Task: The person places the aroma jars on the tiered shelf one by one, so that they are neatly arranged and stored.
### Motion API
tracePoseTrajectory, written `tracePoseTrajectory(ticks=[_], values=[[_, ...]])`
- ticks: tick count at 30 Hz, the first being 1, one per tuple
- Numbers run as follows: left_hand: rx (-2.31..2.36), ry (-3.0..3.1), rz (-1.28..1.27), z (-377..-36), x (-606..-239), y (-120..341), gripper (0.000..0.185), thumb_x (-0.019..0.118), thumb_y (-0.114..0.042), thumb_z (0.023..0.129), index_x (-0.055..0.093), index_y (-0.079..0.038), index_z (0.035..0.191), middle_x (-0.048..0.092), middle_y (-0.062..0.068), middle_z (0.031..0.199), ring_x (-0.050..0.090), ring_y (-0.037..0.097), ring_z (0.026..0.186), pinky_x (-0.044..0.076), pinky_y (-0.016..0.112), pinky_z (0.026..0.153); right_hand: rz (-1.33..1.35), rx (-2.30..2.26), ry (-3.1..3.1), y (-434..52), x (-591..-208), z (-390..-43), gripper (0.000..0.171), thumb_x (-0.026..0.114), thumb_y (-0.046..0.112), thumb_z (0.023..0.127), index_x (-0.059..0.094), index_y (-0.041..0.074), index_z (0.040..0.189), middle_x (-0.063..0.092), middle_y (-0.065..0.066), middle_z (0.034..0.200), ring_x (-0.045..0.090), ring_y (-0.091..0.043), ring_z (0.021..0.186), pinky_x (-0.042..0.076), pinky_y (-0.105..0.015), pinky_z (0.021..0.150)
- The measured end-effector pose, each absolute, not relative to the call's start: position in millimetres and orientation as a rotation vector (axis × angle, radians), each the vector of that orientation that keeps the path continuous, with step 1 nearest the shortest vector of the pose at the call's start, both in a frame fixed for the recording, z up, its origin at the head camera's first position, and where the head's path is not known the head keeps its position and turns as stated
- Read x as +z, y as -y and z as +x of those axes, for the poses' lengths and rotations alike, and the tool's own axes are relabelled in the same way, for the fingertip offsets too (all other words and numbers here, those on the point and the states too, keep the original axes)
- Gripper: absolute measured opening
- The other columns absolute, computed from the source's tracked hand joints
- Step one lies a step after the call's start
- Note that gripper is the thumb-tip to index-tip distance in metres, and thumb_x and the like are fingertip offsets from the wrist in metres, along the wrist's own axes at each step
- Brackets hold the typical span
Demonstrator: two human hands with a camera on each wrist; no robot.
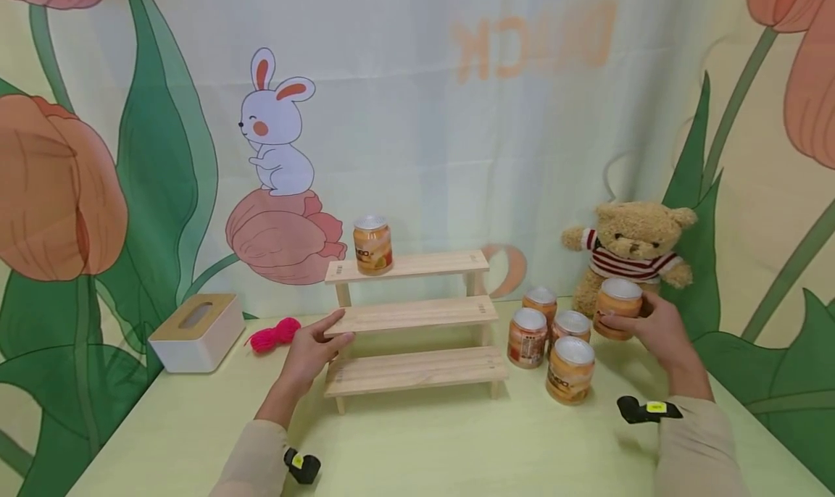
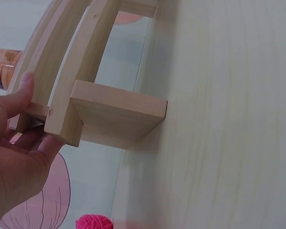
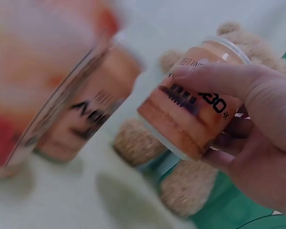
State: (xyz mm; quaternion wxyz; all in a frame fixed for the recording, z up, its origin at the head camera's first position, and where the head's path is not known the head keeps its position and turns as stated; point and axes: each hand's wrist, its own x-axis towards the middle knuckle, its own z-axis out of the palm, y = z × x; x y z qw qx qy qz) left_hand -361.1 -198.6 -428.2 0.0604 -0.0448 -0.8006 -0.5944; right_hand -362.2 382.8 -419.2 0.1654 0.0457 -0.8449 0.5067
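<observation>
A three-tier wooden display stand [image 1: 417, 314] stands mid-table, with one orange can [image 1: 373, 246] on the left part of its top tier. My left hand [image 1: 318, 346] holds the left end of the middle tier; its thumb [image 2: 25, 90] shows near that end in the left wrist view. Over at the right, another orange can [image 1: 618, 307] is gripped by my right hand [image 1: 660, 330], thumb across the label [image 3: 200, 102] and fingers behind. The held can overlaps the teddy bear [image 1: 629, 240]. Several similar cans [image 1: 570, 370] are grouped between the stand and my right hand.
At the left, a white tissue box [image 1: 196, 334] with a wooden lid sits on the pale table [image 1: 417, 446]. Bright pink yarn [image 1: 275, 335] lies between it and the stand. A printed curtain [image 1: 404, 120] hangs right behind the table.
</observation>
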Motion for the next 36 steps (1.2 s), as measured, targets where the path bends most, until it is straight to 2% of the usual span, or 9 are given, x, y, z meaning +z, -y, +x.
tracePoseTrajectory(ticks=[5,8,11,17,28,36], values=[[-1.824,2.423,-0.127,-363,-432,202,0.064,0.076,-0.031,0.090,0.051,-0.022,0.148,0.063,0.015,0.125,0.058,0.022,0.091,0.051,0.029,0.071,0.128,1.453,2.366,-383,-406,-358,0.074,0.079,0.028,0.088,0.041,-0.002,0.144,0.054,-0.008,0.122,0.057,-0.001,0.095,0.055,-0.023,0.073],[-1.869,2.409,-0.153,-363,-434,204,0.067,0.077,-0.034,0.089,0.050,-0.021,0.149,0.062,0.016,0.127,0.061,0.025,0.099,0.056,0.030,0.080,0.130,1.469,2.366,-378,-397,-355,0.075,0.079,0.030,0.088,0.042,-0.002,0.145,0.054,-0.009,0.124,0.057,-0.001,0.097,0.055,-0.022,0.075],[-1.923,2.380,-0.161,-364,-435,206,0.068,0.077,-0.035,0.089,0.049,-0.019,0.150,0.060,0.017,0.129,0.060,0.032,0.109,0.055,0.039,0.093,0.138,1.504,2.368,-371,-389,-352,0.076,0.078,0.031,0.089,0.041,-0.002,0.146,0.054,-0.008,0.124,0.057,-0.002,0.098,0.054,-0.021,0.076],[-1.965,2.344,-0.138,-364,-435,204,0.063,0.076,-0.028,0.091,0.051,-0.017,0.148,0.061,0.018,0.124,0.057,0.037,0.110,0.052,0.044,0.095,0.192,1.563,2.322,-356,-382,-352,0.069,0.079,0.028,0.089,0.046,-0.005,0.140,0.057,0.002,0.116,0.059,-0.004,0.099,0.055,-0.021,0.078],[-1.950,2.355,-0.111,-365,-431,200,0.061,0.076,-0.027,0.091,0.053,-0.017,0.147,0.060,0.019,0.128,0.058,0.039,0.110,0.053,0.042,0.094,0.424,1.600,2.250,-319,-367,-351,0.061,0.079,0.014,0.088,0.051,-0.006,0.138,0.060,-0.008,0.121,0.062,-0.010,0.101,0.056,-0.025,0.080],[-1.954,2.347,-0.114,-365,-430,201,0.062,0.076,-0.027,0.091,0.053,-0.017,0.147,0.062,0.019,0.123,0.059,0.037,0.111,0.052,0.043,0.095,0.440,1.607,2.298,-283,-356,-350,0.061,0.083,0.020,0.085,0.055,-0.004,0.135,0.060,-0.021,0.124,0.064,-0.014,0.100,0.056,-0.026,0.081]])
